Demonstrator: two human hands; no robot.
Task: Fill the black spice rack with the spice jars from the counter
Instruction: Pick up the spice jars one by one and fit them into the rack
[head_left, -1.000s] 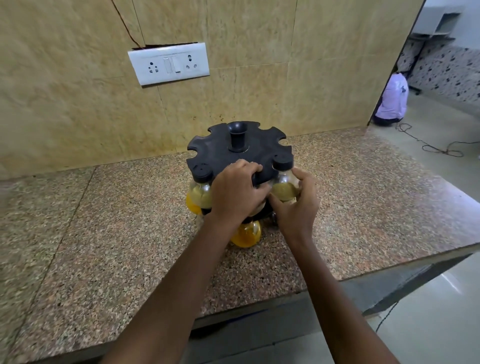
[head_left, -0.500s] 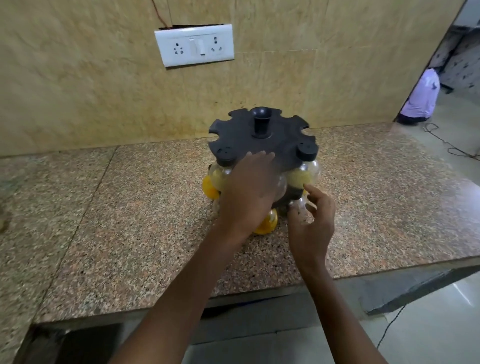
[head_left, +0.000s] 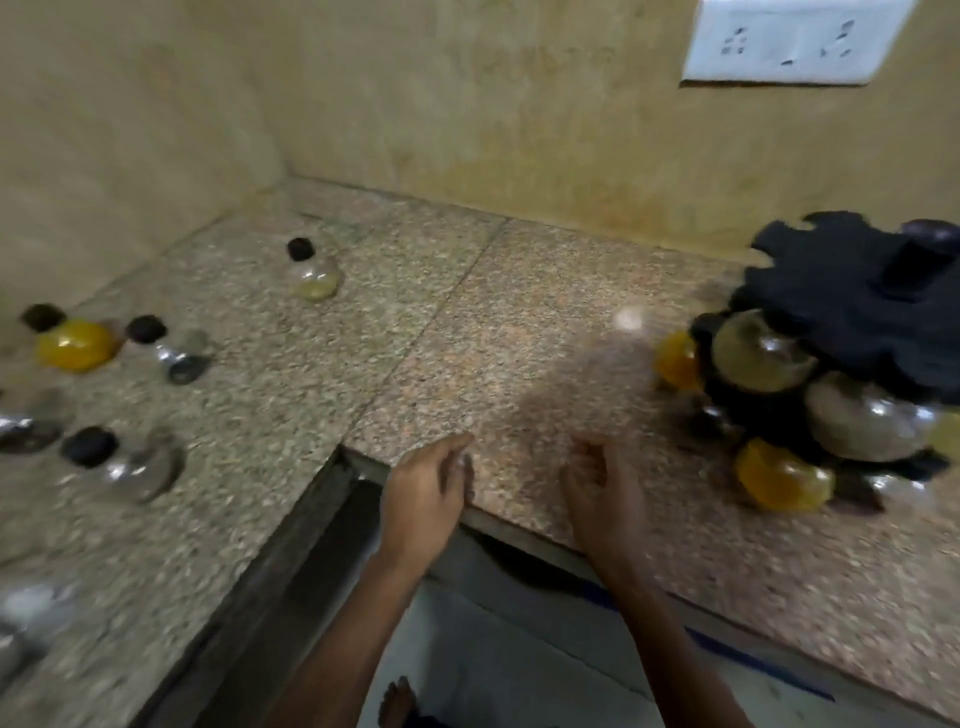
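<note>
The black spice rack (head_left: 852, 291) stands at the right on the counter, with round jars of yellow and pale spice hanging in its lower slots. Several loose jars with black lids lie on the left counter: a yellow jar (head_left: 75, 343), a pale jar (head_left: 314, 278), a dark jar (head_left: 179, 358) and a clear jar (head_left: 132, 467). My left hand (head_left: 426, 499) and my right hand (head_left: 608, 493) hover over the counter's front edge between rack and jars. Both hold nothing, with fingers loosely curled. The picture is blurred by motion.
The granite counter (head_left: 493, 338) forms an L, its inner corner just left of my left hand. A white socket plate (head_left: 789, 41) sits on the beige wall at the upper right. The floor and a bare foot (head_left: 397, 704) show below.
Both hands have left the rack and drawn back to the counter's front edge. My view has swung left, so the rack sits at the right and the loose jars have come into sight.
</note>
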